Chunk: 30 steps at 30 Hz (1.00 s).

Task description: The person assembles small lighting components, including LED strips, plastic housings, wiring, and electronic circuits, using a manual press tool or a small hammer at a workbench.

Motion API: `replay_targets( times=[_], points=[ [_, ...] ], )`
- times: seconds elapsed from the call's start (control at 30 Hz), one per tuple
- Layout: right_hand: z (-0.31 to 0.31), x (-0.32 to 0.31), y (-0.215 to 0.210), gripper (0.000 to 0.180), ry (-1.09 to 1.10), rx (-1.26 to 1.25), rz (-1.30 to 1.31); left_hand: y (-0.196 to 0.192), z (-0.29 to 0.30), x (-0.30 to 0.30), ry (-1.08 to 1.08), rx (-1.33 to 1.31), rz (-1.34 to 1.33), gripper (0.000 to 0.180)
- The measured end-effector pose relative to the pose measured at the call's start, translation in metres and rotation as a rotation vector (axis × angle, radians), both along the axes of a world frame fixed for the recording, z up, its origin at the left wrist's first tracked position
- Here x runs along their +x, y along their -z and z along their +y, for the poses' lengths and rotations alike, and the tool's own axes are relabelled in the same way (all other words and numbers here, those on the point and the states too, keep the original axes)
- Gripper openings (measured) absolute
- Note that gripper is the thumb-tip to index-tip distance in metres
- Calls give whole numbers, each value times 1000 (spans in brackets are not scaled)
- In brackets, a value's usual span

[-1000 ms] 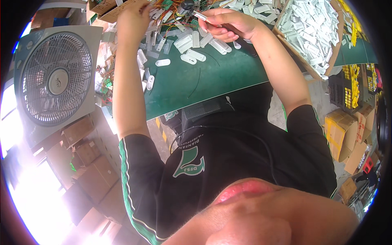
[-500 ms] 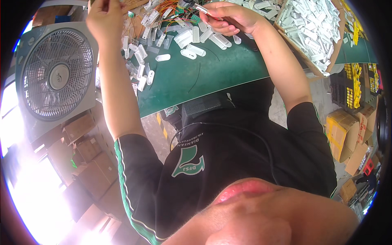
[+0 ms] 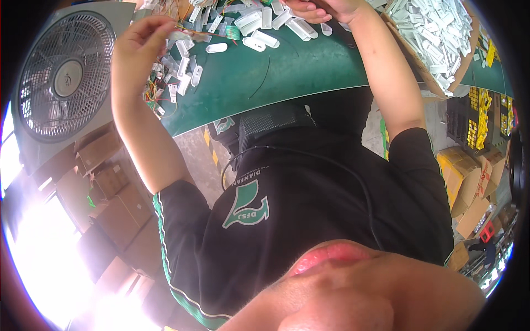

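Near the fan, my left hand (image 3: 144, 47) pinches thin red and yellow wires (image 3: 201, 33) between thumb and fingertips. The wires stretch right toward a small green circuit board (image 3: 233, 33) above the loose parts. My right hand (image 3: 326, 8) is at the upper edge of the picture with its fingers curled; what it holds lies out of view. White oblong plastic casings (image 3: 265, 39) are scattered below and left of it. Small white pieces with wires (image 3: 173, 91) lie beneath my left hand.
A box of white plastic parts (image 3: 430, 38) stands right of my right forearm on the green tabletop (image 3: 309, 66). A grey box fan (image 3: 69, 77) is at the left. Cardboard boxes (image 3: 124, 220) and yellow-black crates (image 3: 475, 118) are beyond the table.
My left hand has come down toward me, and wires with a small green board now show at its fingertips. My right hand has moved up; its slim tool has left the picture.
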State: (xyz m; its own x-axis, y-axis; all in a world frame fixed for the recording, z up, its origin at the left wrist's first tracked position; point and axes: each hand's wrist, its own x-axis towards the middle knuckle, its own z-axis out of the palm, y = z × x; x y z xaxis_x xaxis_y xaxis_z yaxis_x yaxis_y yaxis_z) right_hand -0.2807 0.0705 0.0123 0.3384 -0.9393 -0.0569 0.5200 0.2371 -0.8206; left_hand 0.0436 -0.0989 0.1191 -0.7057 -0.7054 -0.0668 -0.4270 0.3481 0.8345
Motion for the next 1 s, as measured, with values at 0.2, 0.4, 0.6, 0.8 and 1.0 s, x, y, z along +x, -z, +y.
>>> replay_targets(
  times=[0.2, 0.4, 0.6, 0.8, 1.0],
  points=[
    [1, 1, 3, 31, -24, -5, -5, 29, 19, 1, 66, 75, -44, 26],
    [-3, 7, 4, 34, -33, -49, 36, 38, 34, 24, 91, -100, -245, 43],
    [0, 5, 4, 36, -35, -45, 51, 66, 64, 51, 112, -560, -406, 39],
    [-2, 9, 2, 32, -28, 3, 52, 90, 96, 50, 164, -544, -296, 36],
    [5, 23, -14, 21, 175, 141, 527, 102, 87, 67, -92, -639, -97, 25]
  ],
)
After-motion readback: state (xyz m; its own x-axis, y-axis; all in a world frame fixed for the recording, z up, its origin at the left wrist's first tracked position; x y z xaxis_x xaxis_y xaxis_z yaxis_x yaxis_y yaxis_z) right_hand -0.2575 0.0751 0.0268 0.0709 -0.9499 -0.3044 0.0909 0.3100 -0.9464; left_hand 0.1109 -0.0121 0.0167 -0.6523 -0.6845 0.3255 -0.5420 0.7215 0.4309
